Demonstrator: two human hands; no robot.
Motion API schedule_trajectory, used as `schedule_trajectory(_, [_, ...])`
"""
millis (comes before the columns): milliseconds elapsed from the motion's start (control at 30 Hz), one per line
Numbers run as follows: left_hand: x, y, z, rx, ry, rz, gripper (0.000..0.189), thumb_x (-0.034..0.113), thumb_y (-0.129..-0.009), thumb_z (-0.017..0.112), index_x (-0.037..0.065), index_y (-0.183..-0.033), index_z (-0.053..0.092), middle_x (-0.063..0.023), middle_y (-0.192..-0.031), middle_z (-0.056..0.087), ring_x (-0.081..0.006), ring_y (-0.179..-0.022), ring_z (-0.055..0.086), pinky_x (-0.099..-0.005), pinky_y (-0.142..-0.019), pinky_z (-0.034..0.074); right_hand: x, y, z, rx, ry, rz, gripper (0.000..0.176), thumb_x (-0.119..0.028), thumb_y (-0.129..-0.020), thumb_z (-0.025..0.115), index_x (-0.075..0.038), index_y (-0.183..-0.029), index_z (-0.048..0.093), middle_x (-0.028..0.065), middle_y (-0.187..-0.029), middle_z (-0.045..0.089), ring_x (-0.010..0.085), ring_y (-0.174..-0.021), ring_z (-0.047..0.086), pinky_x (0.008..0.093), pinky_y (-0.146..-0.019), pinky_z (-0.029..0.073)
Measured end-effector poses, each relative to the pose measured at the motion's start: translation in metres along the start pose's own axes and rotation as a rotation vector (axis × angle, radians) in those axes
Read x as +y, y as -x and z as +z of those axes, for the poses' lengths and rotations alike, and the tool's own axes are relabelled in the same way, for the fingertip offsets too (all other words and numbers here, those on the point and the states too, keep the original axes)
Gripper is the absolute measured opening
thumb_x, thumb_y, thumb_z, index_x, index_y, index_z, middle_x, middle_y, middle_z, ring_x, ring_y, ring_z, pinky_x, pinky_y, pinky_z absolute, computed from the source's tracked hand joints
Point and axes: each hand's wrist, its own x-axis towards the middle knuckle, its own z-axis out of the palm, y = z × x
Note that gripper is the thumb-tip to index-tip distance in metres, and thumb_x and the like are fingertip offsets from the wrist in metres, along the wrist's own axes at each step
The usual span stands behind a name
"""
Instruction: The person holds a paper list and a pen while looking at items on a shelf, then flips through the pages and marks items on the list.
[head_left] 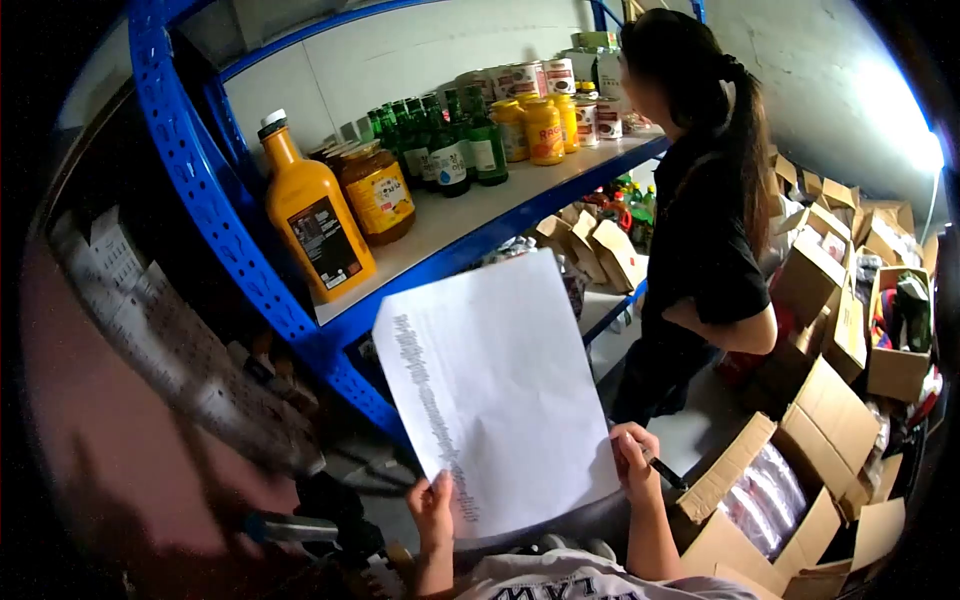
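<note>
A large white sheet of paper [500,390], with a column of small print along its left side, is held up in front of me. My left hand [432,510] pinches its lower left edge. At the lower right edge, my right hand [634,460] grips the paper and also holds a dark pen [664,470] that points down to the right. Behind the paper stands a blue metal shelf [500,222] bearing an orange bottle [315,220] with a white cap, a jar with a yellow label [377,195], green bottles [447,160] and yellow jars [545,132].
A person in black [700,210] stands close by on the right, beside the shelf. Open cardboard boxes [825,420] are piled along the right side, one with plastic-wrapped packs [765,500]. Stacked printed material [190,360] lies at the left. Cans [525,78] sit farther along the shelf.
</note>
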Motion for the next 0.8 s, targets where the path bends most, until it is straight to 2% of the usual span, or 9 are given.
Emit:
schedule_trajectory(33, [0.006, -0.006, -0.004, -0.088, 0.054, 0.016, 0.041, 0.024, -0.070, 0.061, 0.001, -0.094, 0.037, -0.0102, -0.091, 0.045, -0.0157, -0.084, 0.043, -0.0299, -0.074, 0.037, -0.002, 0.002, 0.002, -0.020, 0.025, -0.005, 0.024, -0.023, -0.077, 0.048, 0.000, -0.072, 0.053, -0.0001, -0.047, 0.042, 0.0055, -0.035, 0.034, 0.0192, -0.034, 0.025])
schedule_trajectory(67, [0.010, -0.007, 0.004, -0.032, 0.094, 0.212, 0.025, 0.023, -0.074, 0.056, 0.001, -0.063, 0.053, 0.0018, -0.057, 0.044, -0.0059, -0.054, 0.038, -0.0197, -0.050, 0.031, -0.004, 0.005, 0.005, -0.039, 0.052, -0.006, 0.025, -0.024, -0.077, 0.049, -0.001, -0.072, 0.053, -0.0002, -0.047, 0.043, 0.0054, -0.036, 0.035, 0.0191, -0.034, 0.026])
schedule_trajectory(267, [0.019, -0.024, 0.010, -0.069, 0.146, 0.334, 0.019, 0.016, -0.074, 0.055, 0.002, -0.061, 0.052, 0.0061, -0.055, 0.042, -0.0027, -0.051, 0.034, -0.0178, -0.046, 0.026, 0.005, 0.021, 0.008, 0.195, 0.147, 0.157, 0.031, -0.032, -0.069, 0.054, -0.010, -0.089, 0.045, 0.0009, -0.053, 0.039, 0.0073, -0.034, 0.033, 0.0176, -0.031, 0.027])
schedule_trajectory(333, [0.041, -0.019, 0.008, -0.226, 0.102, 0.291, 0.019, 0.014, -0.074, 0.055, 0.001, -0.061, 0.053, 0.0062, -0.055, 0.042, -0.0021, -0.050, 0.034, -0.0175, -0.045, 0.025, 0.003, 0.027, 0.014, 0.327, 0.146, 0.085, 0.024, -0.030, -0.072, 0.052, -0.013, -0.089, 0.047, -0.0015, -0.056, 0.039, 0.0048, -0.038, 0.033, 0.0156, -0.032, 0.024])
schedule_trajectory(433, [0.046, -0.008, 0.015, -0.272, 0.252, 0.318, 0.019, 0.012, -0.076, 0.053, -0.001, -0.062, 0.053, 0.0063, -0.055, 0.043, -0.0009, -0.050, 0.033, -0.0174, -0.044, 0.024, 0.001, 0.030, 0.018, 0.389, 0.106, -0.195, 0.037, -0.029, -0.073, 0.050, 0.000, -0.095, 0.049, 0.0011, -0.051, 0.044, 0.0060, -0.035, 0.036, 0.0151, -0.032, 0.024])
schedule_trajectory(500, [0.048, -0.006, 0.016, -0.352, 0.281, 0.336, 0.019, 0.012, -0.077, 0.052, -0.001, -0.063, 0.052, 0.0063, -0.055, 0.042, -0.0004, -0.050, 0.032, -0.0174, -0.044, 0.023, -0.007, 0.023, 0.017, 0.217, 0.013, -0.220, 0.040, -0.033, -0.073, 0.049, 0.005, -0.086, 0.051, -0.0031, -0.044, 0.041, 0.0032, -0.028, 0.028, 0.0169, -0.028, 0.019])
schedule_trajectory(533, [0.049, -0.004, 0.018, -0.360, 0.300, 0.349, 0.019, 0.012, -0.078, 0.052, -0.001, -0.063, 0.051, 0.0063, -0.054, 0.041, -0.0005, -0.049, 0.031, -0.0174, -0.044, 0.023, -0.008, 0.025, -0.001, 0.030, -0.057, -0.191, 0.030, -0.023, -0.076, 0.048, 0.001, -0.094, 0.049, 0.0045, -0.062, 0.050, 0.0063, -0.041, 0.041, 0.0167, -0.034, 0.029])
schedule_trajectory(667, [0.055, 0.003, 0.013, -0.408, 0.288, 0.330, 0.021, 0.010, -0.079, 0.049, 0.001, -0.060, 0.049, 0.0059, -0.052, 0.039, -0.0006, -0.048, 0.030, -0.0177, -0.043, 0.022, 0.022, 0.034, -0.049, 0.153, 0.578, -0.314, 0.032, -0.002, -0.078, 0.041, -0.013, -0.108, 0.043, 0.0156, -0.103, 0.037, 0.0188, -0.079, 0.046, 0.0228, -0.058, 0.040])
schedule_trajectory(800, [0.057, 0.008, 0.011, -0.395, 0.277, 0.388, 0.019, 0.010, -0.079, 0.048, 0.000, -0.063, 0.051, 0.0056, -0.053, 0.040, -0.0004, -0.048, 0.030, -0.0170, -0.044, 0.022, 0.015, 0.031, -0.035, 0.148, 0.388, -0.386, 0.015, -0.004, -0.079, 0.042, -0.007, -0.093, 0.047, 0.0116, -0.084, 0.044, 0.0130, -0.063, 0.046, 0.0193, -0.047, 0.036])
